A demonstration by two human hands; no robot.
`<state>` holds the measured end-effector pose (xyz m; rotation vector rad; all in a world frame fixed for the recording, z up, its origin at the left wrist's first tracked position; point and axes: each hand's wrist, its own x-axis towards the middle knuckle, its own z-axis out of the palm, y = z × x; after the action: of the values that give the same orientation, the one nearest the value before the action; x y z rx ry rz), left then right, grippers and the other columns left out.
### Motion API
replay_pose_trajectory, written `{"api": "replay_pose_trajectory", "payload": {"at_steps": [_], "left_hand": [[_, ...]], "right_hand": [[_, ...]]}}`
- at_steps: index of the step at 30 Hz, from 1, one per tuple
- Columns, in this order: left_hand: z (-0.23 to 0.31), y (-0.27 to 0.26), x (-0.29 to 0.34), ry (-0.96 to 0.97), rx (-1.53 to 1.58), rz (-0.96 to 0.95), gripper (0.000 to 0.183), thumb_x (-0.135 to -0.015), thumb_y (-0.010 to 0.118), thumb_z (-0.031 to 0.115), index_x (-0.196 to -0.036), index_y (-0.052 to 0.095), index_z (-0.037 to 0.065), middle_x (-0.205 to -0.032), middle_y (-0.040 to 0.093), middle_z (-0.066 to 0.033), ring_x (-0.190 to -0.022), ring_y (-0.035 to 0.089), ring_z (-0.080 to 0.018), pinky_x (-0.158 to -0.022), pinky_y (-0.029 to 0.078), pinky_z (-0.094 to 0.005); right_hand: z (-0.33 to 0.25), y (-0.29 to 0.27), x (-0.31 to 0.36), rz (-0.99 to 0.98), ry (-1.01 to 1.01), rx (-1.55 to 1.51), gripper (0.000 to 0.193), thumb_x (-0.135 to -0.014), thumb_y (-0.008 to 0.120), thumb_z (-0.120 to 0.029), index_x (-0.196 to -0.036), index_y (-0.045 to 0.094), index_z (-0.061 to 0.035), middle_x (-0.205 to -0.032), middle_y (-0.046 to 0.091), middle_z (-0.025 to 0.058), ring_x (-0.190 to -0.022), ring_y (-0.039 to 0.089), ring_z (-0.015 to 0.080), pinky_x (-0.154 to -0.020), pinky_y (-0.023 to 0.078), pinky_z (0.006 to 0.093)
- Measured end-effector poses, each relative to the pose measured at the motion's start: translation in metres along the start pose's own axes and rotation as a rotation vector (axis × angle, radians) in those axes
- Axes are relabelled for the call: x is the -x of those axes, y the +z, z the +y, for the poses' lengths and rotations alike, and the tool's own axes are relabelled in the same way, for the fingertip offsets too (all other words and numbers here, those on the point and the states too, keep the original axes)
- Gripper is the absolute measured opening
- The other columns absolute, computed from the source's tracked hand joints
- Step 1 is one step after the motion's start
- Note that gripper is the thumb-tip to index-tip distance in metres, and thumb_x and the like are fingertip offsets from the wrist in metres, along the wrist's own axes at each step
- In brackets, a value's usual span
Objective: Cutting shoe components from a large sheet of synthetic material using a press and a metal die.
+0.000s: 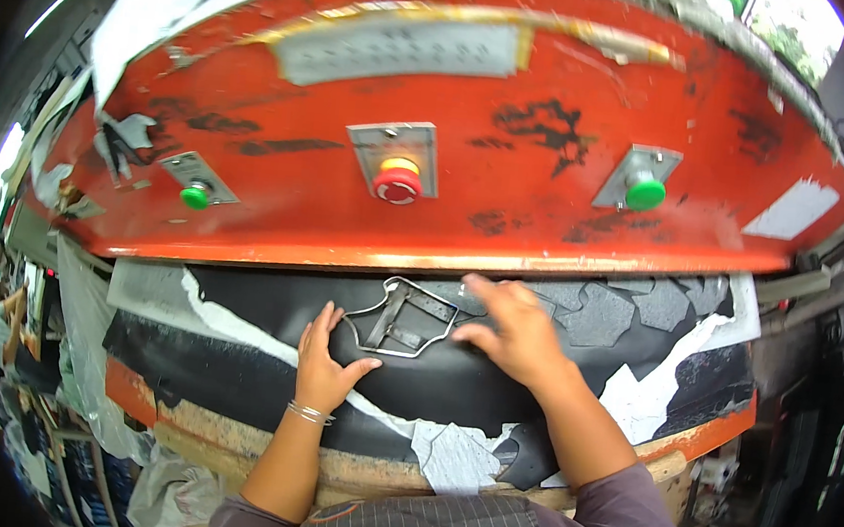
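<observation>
A steel cutting die, a thin-walled outline with cross braces inside, lies on a black sheet of material. At the die's left edge is my left hand, its fingers stretched upward and thumb apart; whether the fingertips touch the metal I cannot tell. My right hand hovers by the die's right side, thumb and forefinger spread, holding nothing. Beyond the right hand, several grey cut pieces lie side by side on the sheet.
Across the back stands a red machine beam with a red stop button and green buttons at left and right. Torn white-backed scraps lie along the front edge, another scrap at right. Clear plastic sheeting hangs left.
</observation>
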<state>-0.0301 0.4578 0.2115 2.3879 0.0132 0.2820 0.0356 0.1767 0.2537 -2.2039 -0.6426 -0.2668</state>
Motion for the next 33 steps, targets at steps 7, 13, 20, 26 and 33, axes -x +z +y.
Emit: {"api": "replay_pose_trajectory", "payload": {"at_steps": [7, 13, 20, 26, 33], "left_hand": [[0.036, -0.090, -0.036, 0.288, 0.147, 0.633, 0.009, -0.090, 0.060, 0.006, -0.093, 0.064, -0.002, -0.096, 0.063, -0.0117, -0.090, 0.059, -0.0230, -0.082, 0.046, -0.0339], [0.077, -0.158, -0.067, 0.639, -0.345, 0.709, 0.020, -0.091, 0.057, 0.009, -0.072, 0.056, 0.004, -0.070, 0.050, -0.0098, -0.067, 0.049, -0.0279, -0.061, 0.039, -0.0375], [0.067, -0.150, 0.022, 0.412, 0.019, 0.354, 0.033, -0.085, 0.065, 0.010, -0.059, 0.047, 0.005, -0.060, 0.044, -0.0114, -0.057, 0.046, -0.0314, -0.054, 0.037, -0.0403], [0.021, -0.101, 0.139, 0.267, -0.119, -0.197, 0.019, -0.083, 0.065, 0.027, -0.084, 0.070, 0.009, -0.085, 0.064, -0.0089, -0.087, 0.060, -0.0295, -0.080, 0.047, -0.0402], [0.021, -0.077, 0.146, 0.241, -0.237, -0.011, 0.015, -0.080, 0.062, 0.023, -0.077, 0.065, 0.009, -0.082, 0.059, -0.0084, -0.086, 0.055, -0.0286, -0.080, 0.043, -0.0411]], "right_hand": [[-0.043, -0.118, -0.015, 1.084, -0.277, 0.446, 0.052, -0.098, 0.047, -0.038, -0.134, 0.045, -0.0001, -0.140, 0.044, 0.0196, -0.130, 0.037, 0.0350, -0.108, 0.027, 0.0454], [-0.053, -0.134, -0.042, 1.288, -0.211, 0.674, 0.061, -0.100, 0.037, -0.048, -0.139, 0.039, -0.0016, -0.150, 0.026, 0.0217, -0.138, 0.023, 0.0358, -0.112, 0.015, 0.0507], [-0.100, -0.066, 0.040, 0.679, -0.345, 0.067, 0.028, -0.082, 0.056, -0.006, -0.109, 0.060, -0.0002, -0.109, 0.059, 0.0144, -0.103, 0.053, 0.0301, -0.090, 0.041, 0.0416], [-0.180, 0.056, 0.134, -0.261, -0.206, 0.121, 0.043, -0.073, 0.076, -0.031, -0.103, 0.064, -0.0019, -0.098, 0.063, 0.0126, -0.091, 0.059, 0.0304, -0.080, 0.047, 0.0422], [-0.182, 0.093, 0.140, -0.196, -0.049, 0.353, 0.030, -0.063, 0.077, -0.017, -0.084, 0.061, -0.0041, -0.088, 0.061, 0.0110, -0.086, 0.059, 0.0276, -0.075, 0.050, 0.0368]]}}
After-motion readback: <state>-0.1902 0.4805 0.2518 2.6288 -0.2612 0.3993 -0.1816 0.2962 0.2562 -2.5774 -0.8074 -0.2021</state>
